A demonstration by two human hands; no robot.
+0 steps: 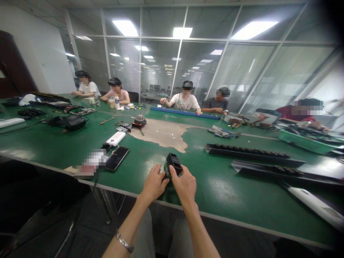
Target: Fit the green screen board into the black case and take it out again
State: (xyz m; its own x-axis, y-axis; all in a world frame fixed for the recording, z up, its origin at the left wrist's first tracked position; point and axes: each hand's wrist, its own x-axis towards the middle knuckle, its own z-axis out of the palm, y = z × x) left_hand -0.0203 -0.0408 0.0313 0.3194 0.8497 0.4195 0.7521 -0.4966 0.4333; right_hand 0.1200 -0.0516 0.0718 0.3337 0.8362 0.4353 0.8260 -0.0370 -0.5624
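Note:
Between my hands, a small black box-like device (174, 162) stands tilted just above or on the green tabletop. A strip of green circuit board shows along its left side. My right hand (185, 182) is closed round its right side, the thumb on the near face. On the other side, my left hand (155, 182) pinches the circuit-board edge with fingers and thumb; its fingertips are partly hidden. A black phone (117, 158) lies left of my hands, close to a white power bank (116, 138) with a cable.
Two black channel strips (248, 152) and a long white piece (313, 202) lie right. Beyond are a torn brown sheet (161, 134), a motor-like part (139, 121), gloves (220, 132) and a green basket (303, 141). Several people sit along the far side, near a blue bar (185, 112).

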